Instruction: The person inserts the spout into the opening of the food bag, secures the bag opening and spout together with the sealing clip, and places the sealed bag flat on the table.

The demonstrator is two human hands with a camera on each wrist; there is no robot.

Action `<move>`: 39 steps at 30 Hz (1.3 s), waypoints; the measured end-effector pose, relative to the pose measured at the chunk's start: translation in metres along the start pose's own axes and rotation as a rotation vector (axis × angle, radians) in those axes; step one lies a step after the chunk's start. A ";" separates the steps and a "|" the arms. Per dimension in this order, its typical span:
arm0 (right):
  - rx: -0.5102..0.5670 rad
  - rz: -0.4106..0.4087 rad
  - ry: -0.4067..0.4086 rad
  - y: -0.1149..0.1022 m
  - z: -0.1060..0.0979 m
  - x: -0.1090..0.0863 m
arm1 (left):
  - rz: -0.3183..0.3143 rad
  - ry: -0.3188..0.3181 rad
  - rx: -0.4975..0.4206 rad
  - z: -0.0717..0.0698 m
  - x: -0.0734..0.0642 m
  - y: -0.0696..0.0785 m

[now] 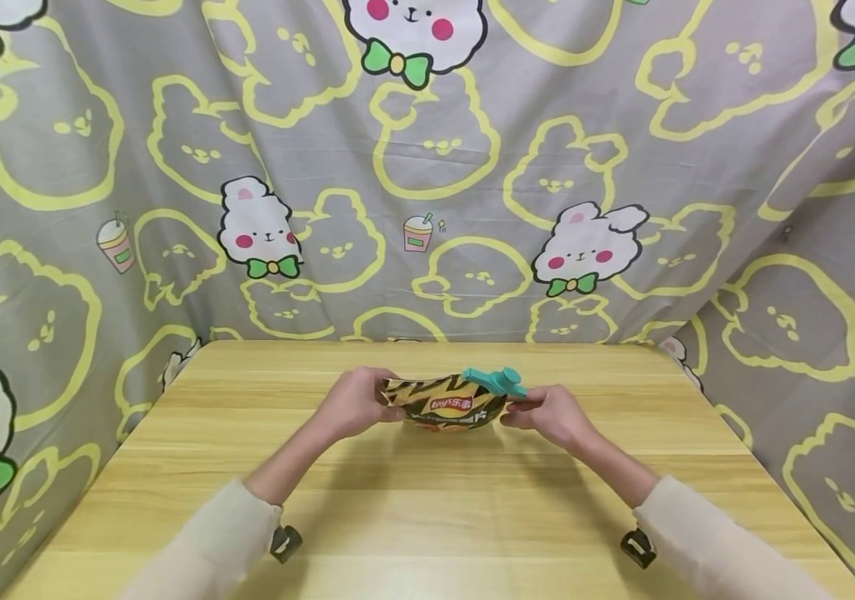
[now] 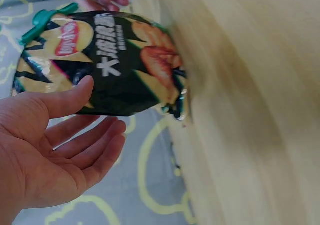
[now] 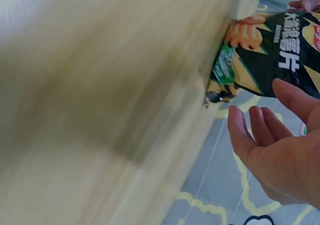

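Observation:
A black and yellow Lay's chip bag (image 1: 446, 406) stands between both hands over the table, its printed front facing me. A teal bag clip (image 1: 498, 382) with a round knob sits on the right part of its top edge. My left hand (image 1: 356, 404) pinches the bag's upper left side, thumb on the front and fingers behind. On the other side, my right hand (image 1: 557, 417) holds the upper right side by the clip's end, its thumb (image 3: 295, 97) over the front. The bag's bottom end (image 2: 181, 102) is close over the wood.
The light wooden table (image 1: 427, 517) spreads under both forearms. Behind and beside it hangs a grey curtain (image 1: 457, 275) with cartoon rabbits and yellow outlines. A small black strap piece (image 1: 287, 543) shows at the left cuff, another (image 1: 638, 548) at the right cuff.

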State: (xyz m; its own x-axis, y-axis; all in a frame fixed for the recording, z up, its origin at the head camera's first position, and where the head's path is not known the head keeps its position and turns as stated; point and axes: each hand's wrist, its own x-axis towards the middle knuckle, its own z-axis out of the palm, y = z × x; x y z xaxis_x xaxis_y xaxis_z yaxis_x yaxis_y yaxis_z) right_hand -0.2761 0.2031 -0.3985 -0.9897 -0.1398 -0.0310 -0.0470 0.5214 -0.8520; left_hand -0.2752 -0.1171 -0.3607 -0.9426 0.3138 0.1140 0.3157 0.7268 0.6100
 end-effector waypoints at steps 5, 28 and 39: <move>0.039 0.008 0.011 0.002 0.008 0.002 | -0.030 -0.005 -0.048 0.010 0.003 -0.011; 0.136 -0.019 0.005 0.002 0.016 0.012 | -0.073 0.030 -0.152 0.025 0.018 -0.022; 0.342 0.040 0.004 -0.013 0.005 0.012 | -0.122 0.048 -0.189 0.022 0.022 -0.013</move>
State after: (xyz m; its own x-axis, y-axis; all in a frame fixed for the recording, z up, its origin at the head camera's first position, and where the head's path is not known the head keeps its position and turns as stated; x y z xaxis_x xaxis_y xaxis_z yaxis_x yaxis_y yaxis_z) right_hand -0.2864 0.1907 -0.3905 -0.9904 -0.1211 -0.0668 0.0396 0.2139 -0.9761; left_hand -0.2978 -0.1063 -0.3838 -0.9781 0.1977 0.0651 0.1775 0.6291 0.7568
